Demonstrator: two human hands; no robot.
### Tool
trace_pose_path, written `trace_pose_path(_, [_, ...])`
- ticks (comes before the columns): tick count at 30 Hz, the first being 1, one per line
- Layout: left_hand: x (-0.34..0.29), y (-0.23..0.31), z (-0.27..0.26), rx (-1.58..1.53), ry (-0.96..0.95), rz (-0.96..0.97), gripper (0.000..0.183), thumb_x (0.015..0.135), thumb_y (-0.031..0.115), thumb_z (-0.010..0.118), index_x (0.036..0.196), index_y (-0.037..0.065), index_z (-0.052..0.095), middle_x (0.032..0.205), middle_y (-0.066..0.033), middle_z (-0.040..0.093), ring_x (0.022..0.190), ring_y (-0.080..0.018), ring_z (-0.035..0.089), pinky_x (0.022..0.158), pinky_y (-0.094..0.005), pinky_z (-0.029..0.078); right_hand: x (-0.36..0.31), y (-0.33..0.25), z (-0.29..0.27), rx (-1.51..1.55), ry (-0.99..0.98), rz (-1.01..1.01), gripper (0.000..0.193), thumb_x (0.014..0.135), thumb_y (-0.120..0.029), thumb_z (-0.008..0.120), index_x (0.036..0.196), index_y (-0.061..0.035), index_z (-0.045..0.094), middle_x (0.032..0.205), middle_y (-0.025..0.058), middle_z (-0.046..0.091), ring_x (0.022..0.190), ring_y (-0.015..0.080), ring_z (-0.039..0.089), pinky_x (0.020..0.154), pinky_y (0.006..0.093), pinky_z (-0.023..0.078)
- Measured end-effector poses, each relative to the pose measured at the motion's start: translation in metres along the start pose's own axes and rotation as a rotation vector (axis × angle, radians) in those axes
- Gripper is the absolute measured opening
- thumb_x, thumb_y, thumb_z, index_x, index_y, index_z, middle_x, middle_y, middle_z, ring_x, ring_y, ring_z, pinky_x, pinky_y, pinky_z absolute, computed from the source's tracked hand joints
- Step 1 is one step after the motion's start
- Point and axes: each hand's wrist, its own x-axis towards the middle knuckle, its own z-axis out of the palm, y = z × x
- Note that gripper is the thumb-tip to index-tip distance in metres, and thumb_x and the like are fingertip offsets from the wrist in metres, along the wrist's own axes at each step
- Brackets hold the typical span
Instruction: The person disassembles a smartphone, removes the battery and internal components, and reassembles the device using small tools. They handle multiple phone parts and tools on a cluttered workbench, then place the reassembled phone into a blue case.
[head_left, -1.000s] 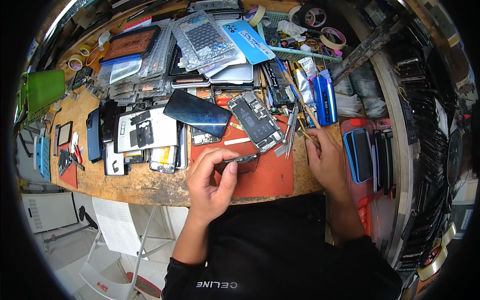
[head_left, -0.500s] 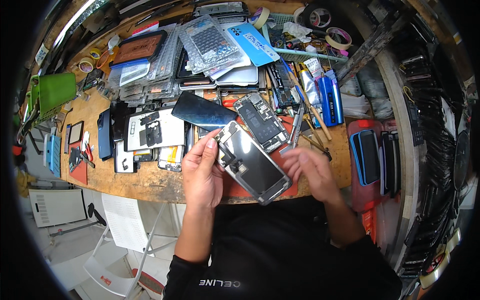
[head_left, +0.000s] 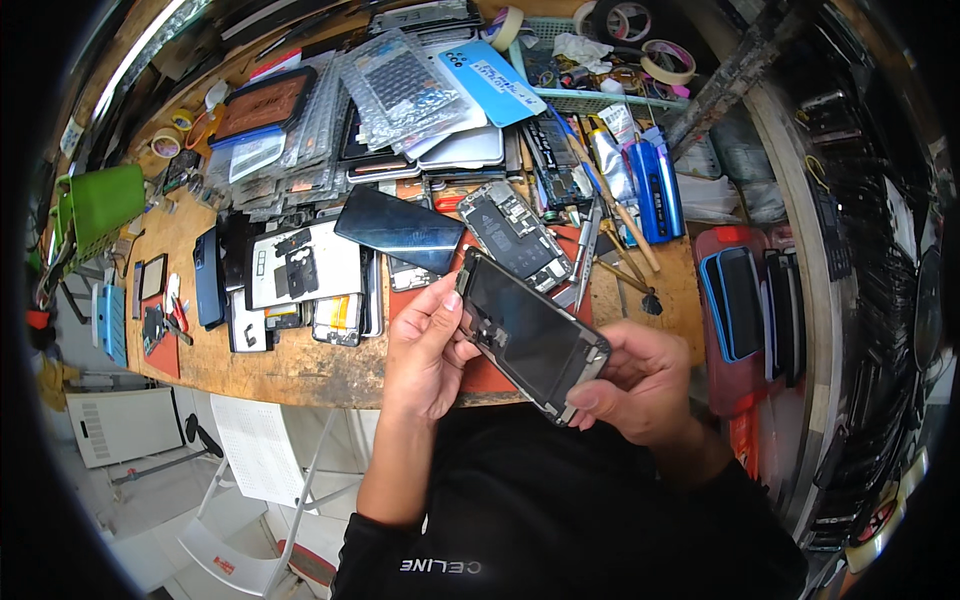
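I had the bare right hand (head_left: 645, 385) clamped on the nearer end of a thin, black, rectangular phone screen panel (head_left: 530, 335); the bare left hand (head_left: 428, 352) pinched its farther end; between them the panel hung tilted, an orange-red mat (head_left: 488, 378) showing below. Beyond it lay an opened phone body with a black battery (head_left: 512, 238); to its left, a glossy blue-black phone (head_left: 398, 228); farther back, clear bubble-wrap packets (head_left: 400, 90).
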Motion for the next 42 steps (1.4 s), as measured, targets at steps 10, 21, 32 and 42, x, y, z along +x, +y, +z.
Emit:
trace_pose_path(10, [0.004, 0.001, 0.005, -0.15, -0.061, -0.034, 0.034, 0.118, 0.019, 0.054, 0.141, -0.004, 0.061, 0.11, -0.0133, 0.08, 0.09, -0.0172, 0.081, 0.071, -0.0289, 0.072, 0.007, -0.001, 0.012, -0.213, 0.047, -0.146, 0.024, 0.095, -0.004, 0.088, 0.113, 0.0044, 0.075, 0.088, 0.0065, 0.082, 0.08, 0.0061, 0.077, 0.07, 0.0233, 0.062])
trace_pose_path(21, [0.006, 0.001, 0.0, -0.22, -0.142, -0.044, 0.026, 0.116, 0.013, 0.054, 0.136, -0.001, 0.064, 0.121, -0.0142, 0.079, 0.107, -0.0214, 0.08, 0.088, -0.0362, 0.072, 0.003, 0.004, 0.006, -0.142, 0.105, -0.055, 0.018, 0.096, 0.001, 0.085, 0.109, 0.0046, 0.074, 0.087, 0.0059, 0.08, 0.078, 0.0061, 0.076, 0.066, 0.022, 0.06])
trace_pose_path(32, [0.033, 0.019, -0.017, 0.849, -0.124, 0.412, 0.022, 0.114, 0.013, 0.063, 0.131, 0.002, 0.071, 0.114, -0.0097, 0.079, 0.096, -0.0168, 0.075, 0.088, -0.0335, 0.062, -0.001, 0.027, -0.048, -0.364, 0.213, 0.138, 0.023, 0.108, -0.013, 0.071, 0.124, 0.003, 0.07, 0.099, 0.0023, 0.072, 0.085, 0.006, 0.065, 0.075, 0.027, 0.056])
trace_pose_path(42, [0.131, 0.05, 0.054, 2.324, -1.158, 1.001, 0.074, 0.086, 0.01, 0.079, 0.156, 0.012, 0.056, 0.153, -0.0099, 0.061, 0.148, -0.0301, 0.052, 0.131, -0.0491, 0.033, -0.011, 0.021, -0.108, -0.011, 0.564, -0.215, 0.024, 0.114, -0.011, 0.061, 0.134, 0.0034, 0.062, 0.119, 0.0072, 0.073, 0.107, 0.0101, 0.068, 0.098, 0.0278, 0.055])
